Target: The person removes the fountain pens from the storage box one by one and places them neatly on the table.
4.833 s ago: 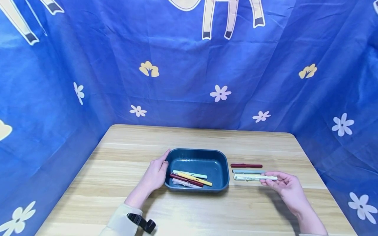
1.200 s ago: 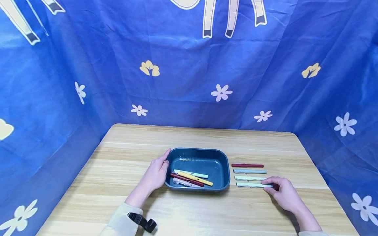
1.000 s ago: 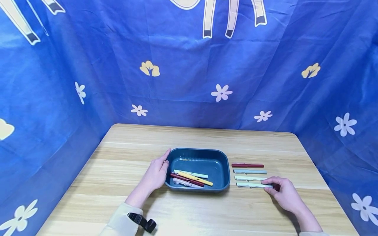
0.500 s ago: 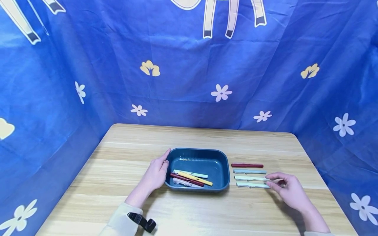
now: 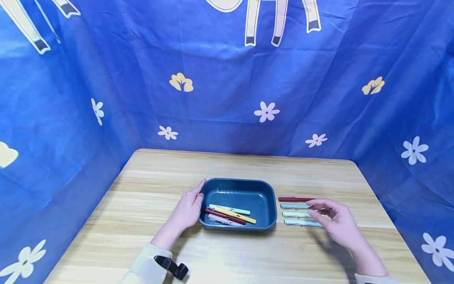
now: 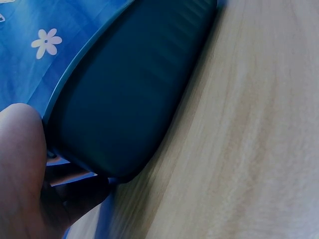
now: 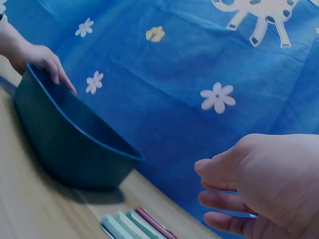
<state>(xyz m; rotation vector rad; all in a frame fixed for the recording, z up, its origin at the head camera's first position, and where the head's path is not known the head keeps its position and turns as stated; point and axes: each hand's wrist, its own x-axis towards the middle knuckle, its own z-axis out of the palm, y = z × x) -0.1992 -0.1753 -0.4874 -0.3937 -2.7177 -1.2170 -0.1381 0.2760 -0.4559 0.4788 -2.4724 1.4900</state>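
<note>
My left hand (image 5: 188,207) grips the left end of a dark teal plastic box (image 5: 271,197), thumb at the rim; in the left wrist view the thumb (image 6: 22,144) and darkened fingers meet its corner. Inside lie a yellow pen (image 5: 244,217), a dark red pen (image 5: 232,217), a pale green pen (image 5: 242,212) and a lilac pen (image 5: 218,219). My right hand (image 5: 338,223) hovers with loosely bent fingers, holding nothing. Beneath and beside it, capped pens lie in a row: dark red (image 5: 294,199), light blue (image 5: 292,206), pale green (image 5: 294,214) and pale mint (image 5: 299,223).
The wooden table (image 5: 149,181) has rounded back corners. A blue patterned cloth (image 5: 220,98) hangs behind it and along both sides. A black strap (image 5: 170,266) circles the left sleeve.
Earlier my right hand held a whitish pen above the row. It laid that pen down at the near end, let go, then lifted and moved left and farther back. The left hand stays put.
</note>
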